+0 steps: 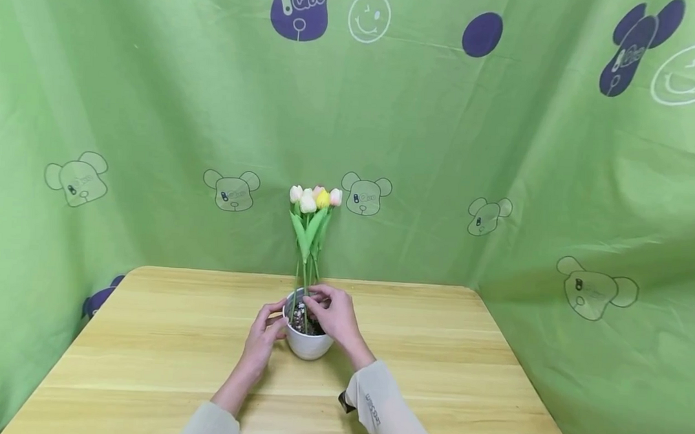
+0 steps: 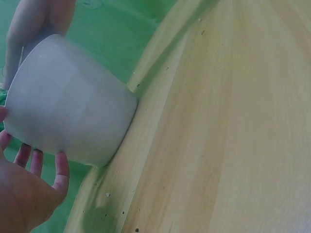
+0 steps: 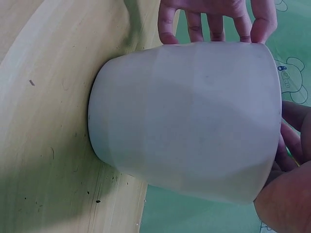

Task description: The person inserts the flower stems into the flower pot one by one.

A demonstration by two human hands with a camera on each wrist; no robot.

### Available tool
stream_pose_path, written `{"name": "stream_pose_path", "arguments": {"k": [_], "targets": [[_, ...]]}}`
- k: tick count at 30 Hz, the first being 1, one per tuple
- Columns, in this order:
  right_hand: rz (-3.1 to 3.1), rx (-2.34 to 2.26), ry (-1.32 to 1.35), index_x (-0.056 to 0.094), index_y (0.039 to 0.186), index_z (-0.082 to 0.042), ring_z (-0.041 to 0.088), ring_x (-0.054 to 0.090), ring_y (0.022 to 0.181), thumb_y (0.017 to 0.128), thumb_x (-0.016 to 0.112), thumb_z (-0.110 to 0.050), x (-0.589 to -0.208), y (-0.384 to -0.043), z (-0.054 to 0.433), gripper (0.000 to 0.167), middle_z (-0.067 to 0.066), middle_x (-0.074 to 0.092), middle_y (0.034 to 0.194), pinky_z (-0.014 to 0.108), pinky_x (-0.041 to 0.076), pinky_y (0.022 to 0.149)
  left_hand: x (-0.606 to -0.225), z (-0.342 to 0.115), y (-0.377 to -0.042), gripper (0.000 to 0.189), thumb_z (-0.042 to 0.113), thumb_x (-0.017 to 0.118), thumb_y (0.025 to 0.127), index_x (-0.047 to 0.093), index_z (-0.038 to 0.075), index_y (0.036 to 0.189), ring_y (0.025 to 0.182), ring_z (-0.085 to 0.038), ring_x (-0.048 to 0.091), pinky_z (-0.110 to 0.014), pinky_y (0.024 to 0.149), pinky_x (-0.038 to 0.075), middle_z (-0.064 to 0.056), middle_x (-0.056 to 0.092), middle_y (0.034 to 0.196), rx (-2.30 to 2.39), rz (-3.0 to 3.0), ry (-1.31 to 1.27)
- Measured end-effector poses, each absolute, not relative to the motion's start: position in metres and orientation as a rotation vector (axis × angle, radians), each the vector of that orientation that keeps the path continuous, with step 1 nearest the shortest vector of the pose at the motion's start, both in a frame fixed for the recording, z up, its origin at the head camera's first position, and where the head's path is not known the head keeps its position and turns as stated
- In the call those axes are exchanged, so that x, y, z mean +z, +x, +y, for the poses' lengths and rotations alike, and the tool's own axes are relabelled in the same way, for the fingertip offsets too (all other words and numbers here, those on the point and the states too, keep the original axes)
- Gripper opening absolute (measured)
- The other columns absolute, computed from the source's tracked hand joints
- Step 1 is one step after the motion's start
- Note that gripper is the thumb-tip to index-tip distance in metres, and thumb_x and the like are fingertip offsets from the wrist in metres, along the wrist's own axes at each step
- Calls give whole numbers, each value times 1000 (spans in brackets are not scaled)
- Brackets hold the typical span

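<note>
A white flower pot [image 1: 309, 348] stands upright on the wooden table, holding dark soil with pale bits [image 1: 315, 327]. Artificial tulips [image 1: 308, 203] in white, pink and yellow rise from it on long green stems. My left hand [image 1: 259, 337] holds the pot at its left side, with fingertips along the wall and rim, as the left wrist view also shows. Over the right rim reaches my right hand [image 1: 337, 315], its thumb and index finger pinching a tulip stem low down near the soil. In the right wrist view the pot wall [image 3: 184, 116] hides most of those fingers.
Small dark crumbs [image 3: 98, 201] lie scattered on the table [image 1: 435, 350] close to the pot. A green curtain [image 1: 422, 116] with bear and smiley prints hangs behind the table and along both sides.
</note>
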State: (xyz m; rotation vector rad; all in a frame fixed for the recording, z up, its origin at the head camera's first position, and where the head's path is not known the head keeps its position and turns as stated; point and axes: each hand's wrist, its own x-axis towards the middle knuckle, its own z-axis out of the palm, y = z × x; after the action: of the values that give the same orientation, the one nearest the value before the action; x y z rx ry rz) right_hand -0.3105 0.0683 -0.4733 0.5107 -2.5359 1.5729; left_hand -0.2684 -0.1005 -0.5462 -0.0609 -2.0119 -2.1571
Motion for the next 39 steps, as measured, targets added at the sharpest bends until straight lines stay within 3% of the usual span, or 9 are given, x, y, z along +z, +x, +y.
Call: {"name": "stream_pose_path", "arguments": {"k": [11, 15, 23, 32, 39], "targets": [[-2491, 1673, 496, 70, 125, 2, 31, 75, 84, 96, 71, -9, -470, -307, 82, 31, 18, 76, 103, 32, 66, 71, -547, -99, -269, 41, 10, 61, 101, 58, 7, 142, 116, -30, 60, -35, 86, 60, -19, 57, 143, -2144, -2020, -54], [-2442, 1687, 481, 70, 123, 4, 34, 75, 83, 96, 71, -6, -469, -308, 95, 29, 21, 75, 102, 37, 67, 71, -544, -103, -267, 44, 12, 65, 99, 58, 12, 142, 119, -32, 59, -36, 92, 59, -17, 57, 141, -2082, -2076, -45], [-2387, 1683, 423, 72, 121, 3, 35, 74, 84, 94, 73, -5, -470, -309, 125, 28, 20, 75, 101, 33, 66, 70, -531, -131, -260, 54, 18, 71, 98, 50, 13, 147, 127, -36, 56, -31, 99, 51, -15, 55, 143, -1859, -2173, -55], [-2356, 1677, 361, 70, 124, 5, 34, 73, 88, 96, 71, -5, -468, -311, 156, 30, 22, 74, 104, 35, 66, 78, -511, -179, -255, 56, 19, 71, 98, 49, 11, 149, 129, -33, 54, -52, 103, 51, -14, 54, 144, -1572, -2248, -170], [-2392, 1691, 369, 65, 128, 11, 48, 70, 96, 99, 66, -2, -447, -299, 166, 32, 30, 70, 110, 47, 64, 86, -501, -199, -255, 56, 19, 71, 99, 50, 14, 150, 123, -26, 54, -29, 98, 50, -13, 56, 143, -1488, -2247, -181]]}}
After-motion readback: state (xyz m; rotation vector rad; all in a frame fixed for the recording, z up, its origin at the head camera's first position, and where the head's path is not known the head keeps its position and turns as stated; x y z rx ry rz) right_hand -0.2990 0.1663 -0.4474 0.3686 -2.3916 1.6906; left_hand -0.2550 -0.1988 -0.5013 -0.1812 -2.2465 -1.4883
